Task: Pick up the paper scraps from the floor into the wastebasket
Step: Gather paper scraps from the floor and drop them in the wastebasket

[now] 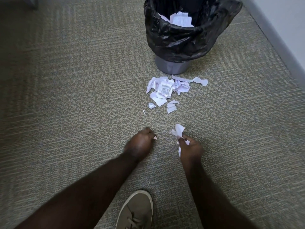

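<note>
Head view, right hand gripping scraps, floor pile beyond

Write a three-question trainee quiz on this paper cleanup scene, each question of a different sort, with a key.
1. True or false: the wastebasket already holds paper.
2. What does the right hand grip? A) shoe B) paper scraps C) bag
3. Fill in: the pile of scraps lies on the ____ in front of the wastebasket.

Key: 1 true; 2 B, crumpled scraps; 3 carpet. The left hand pinches a small scrap.
</note>
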The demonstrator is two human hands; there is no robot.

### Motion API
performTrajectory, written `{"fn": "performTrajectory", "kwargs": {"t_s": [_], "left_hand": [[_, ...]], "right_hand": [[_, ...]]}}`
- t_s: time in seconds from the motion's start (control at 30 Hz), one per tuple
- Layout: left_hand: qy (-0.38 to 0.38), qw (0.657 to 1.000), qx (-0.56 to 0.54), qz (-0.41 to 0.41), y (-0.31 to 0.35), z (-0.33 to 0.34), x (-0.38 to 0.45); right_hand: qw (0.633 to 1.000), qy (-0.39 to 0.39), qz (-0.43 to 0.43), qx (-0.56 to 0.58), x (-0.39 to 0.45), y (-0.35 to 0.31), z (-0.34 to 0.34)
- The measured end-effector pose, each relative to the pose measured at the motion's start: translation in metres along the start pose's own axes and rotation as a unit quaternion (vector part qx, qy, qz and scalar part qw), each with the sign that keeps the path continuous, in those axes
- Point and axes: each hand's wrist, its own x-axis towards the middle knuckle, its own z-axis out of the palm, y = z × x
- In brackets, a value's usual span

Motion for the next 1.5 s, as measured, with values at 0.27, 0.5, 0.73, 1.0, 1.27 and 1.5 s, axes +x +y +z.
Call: {"fn": "performTrajectory", "kwargs": {"t_s": [0.27,0.5,0.73,1.0,1.27,1.5], "left_hand": [[0.15,0.988,-0.043,-0.018,0.004,-0.058,0.041],[0.31,0.949,-0.037,0.03,0.032,-0.172,0.108],[0.351,0.935,-0.02,0.053,0.07,-0.27,0.17],[0.228,0.973,-0.023,-0.021,0.07,-0.292,0.237],[0.17,0.984,-0.053,0.02,0.071,-0.293,0.242],[0.224,0.96,-0.168,0.002,0.066,-0.298,0.227]], "right_hand": [[0.992,0.044,-0.111,0.026,0.038,-0.106,-0.012],[0.961,0.068,-0.26,0.067,0.074,-0.234,-0.009],[0.932,0.068,-0.343,-0.094,0.132,-0.324,0.024],[0.892,0.063,-0.299,-0.332,0.188,-0.363,0.054],[0.872,-0.076,-0.31,-0.372,0.195,-0.376,0.056],[0.915,-0.105,-0.293,-0.257,0.185,-0.378,0.047]]}}
